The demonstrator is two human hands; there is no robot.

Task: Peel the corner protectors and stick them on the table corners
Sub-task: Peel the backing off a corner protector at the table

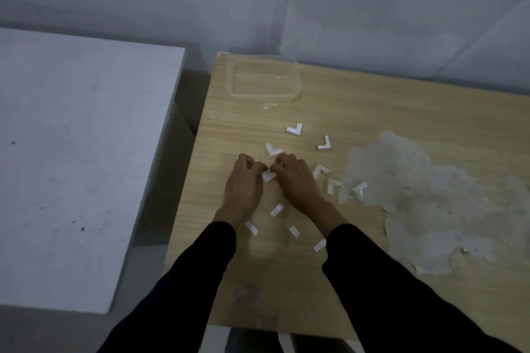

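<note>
Table (372, 111) in pale tan with a fine, streaky wood-grain pattern. A large blotchy patch (430, 203) on it is chalky grey-white, mottled, with ragged edges. The protectors (294, 129) are bright white, some with a greyish, glassy sheen. The strips (276, 210) are plain white. The tub (263, 97) is clear and colourless, with the tan grain showing through it. Both sleeves (200, 281) are solid black. The block (71, 152) is flat grey-white, flecked with a few small dark specks. The wall (401, 8) is pale bluish grey, unpatterned, with faint darker shading. The floor (160, 209) is dull dark grey.
</note>
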